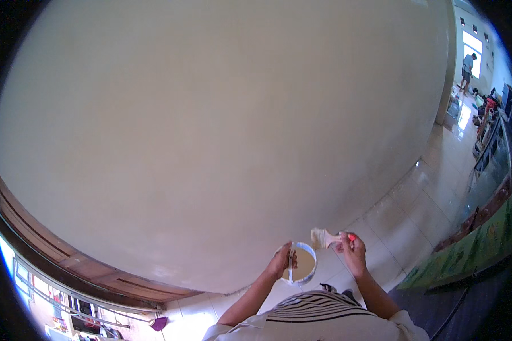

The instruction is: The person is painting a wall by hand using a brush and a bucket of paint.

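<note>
My left hand (281,261) grips the handle of a white paint bucket (312,276), holding it in front of my waist. Beige paint (306,262) lies inside the bucket. Just right of its rim, my right hand (353,255) holds a flat paintbrush (319,238) by its handle, which has a red end. The bristles point left and sit apart from the wall. Before me a broad beige wall (222,128) takes up most of the view.
Pale tiles (403,217) cover the floor along the wall's base. A brown wooden door (85,264) stands at the left. On the right, a green-patterned item (456,251) lies beside piled belongings (488,111). Beyond a doorway, another person (467,70) stands near a bright window.
</note>
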